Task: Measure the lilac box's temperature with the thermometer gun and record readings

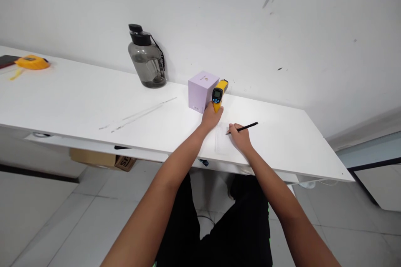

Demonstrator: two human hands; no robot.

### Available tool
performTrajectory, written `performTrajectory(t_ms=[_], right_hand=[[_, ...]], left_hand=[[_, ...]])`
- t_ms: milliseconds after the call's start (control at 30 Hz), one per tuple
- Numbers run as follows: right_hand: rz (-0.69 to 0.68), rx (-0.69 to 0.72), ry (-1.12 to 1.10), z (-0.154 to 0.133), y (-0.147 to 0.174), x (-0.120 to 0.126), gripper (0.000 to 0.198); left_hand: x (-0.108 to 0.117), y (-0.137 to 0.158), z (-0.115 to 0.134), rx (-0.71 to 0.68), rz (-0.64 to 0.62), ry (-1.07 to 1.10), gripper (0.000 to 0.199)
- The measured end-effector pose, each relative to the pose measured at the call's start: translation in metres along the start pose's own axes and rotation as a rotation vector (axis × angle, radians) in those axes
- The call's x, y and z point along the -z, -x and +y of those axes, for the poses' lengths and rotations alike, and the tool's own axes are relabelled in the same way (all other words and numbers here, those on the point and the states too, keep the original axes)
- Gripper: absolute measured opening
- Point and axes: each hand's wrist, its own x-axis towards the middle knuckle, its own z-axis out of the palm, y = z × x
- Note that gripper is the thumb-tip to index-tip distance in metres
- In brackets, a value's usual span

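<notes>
Both arms extended fwd over white table [78,104]. Left hand [210,117] wrapped around handle of yellow IR thermometer [219,92], held upright, display facing camera, just beside lilac box [202,90], poss. touching, can't tell. Right hand [240,137] pinches black pen [246,127], tip down near faint sheet of paper [221,139] on table, between the two hands.

Hidden/unclear: thermometer handle covered by fingers; display digits too small to read. Paper edges barely visible vs. white top.

Writing: small gold mark on box top, label low on its front, both illegible. Cardboard box [103,159] under table shows partial "S", rest cut off.
</notes>
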Motion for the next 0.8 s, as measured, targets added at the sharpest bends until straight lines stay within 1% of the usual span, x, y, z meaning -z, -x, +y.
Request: performTrajectory(t_ms=[200, 400, 567, 700, 800], right_hand=[[-0.003, 0.009, 0.009, 0.0013, -0.0006, -0.0007, 0.037], [-0.011, 0.002, 0.012, 0.0014, -0.0002, -0.0002, 0.037], [-0.062, -0.008, 0.008, -0.0009, 0.0011, 0.0001, 0.037], [-0.06, -0.021, 0.012, -0.0013, 0.0015, -0.0005, 0.036], [-0.051, -0.015, 0.013, -0.0009, 0.0014, -0.0009, 0.036]], left_hand=[[0.0019, 0.0011, 0.0026, -0.007, 0.017, -0.011, 0.038], [0.0036, 0.0026, 0.0049, -0.017, 0.008, 0.007, 0.046], [0.0034, 0.0021, 0.0037, -0.012, 0.004, -0.013, 0.041], [0.0025, 0.001, 0.0013, -0.013, -0.008, -0.052, 0.033], [0.0021, 0.0009, 0.0002, -0.015, -0.023, -0.07, 0.031]])
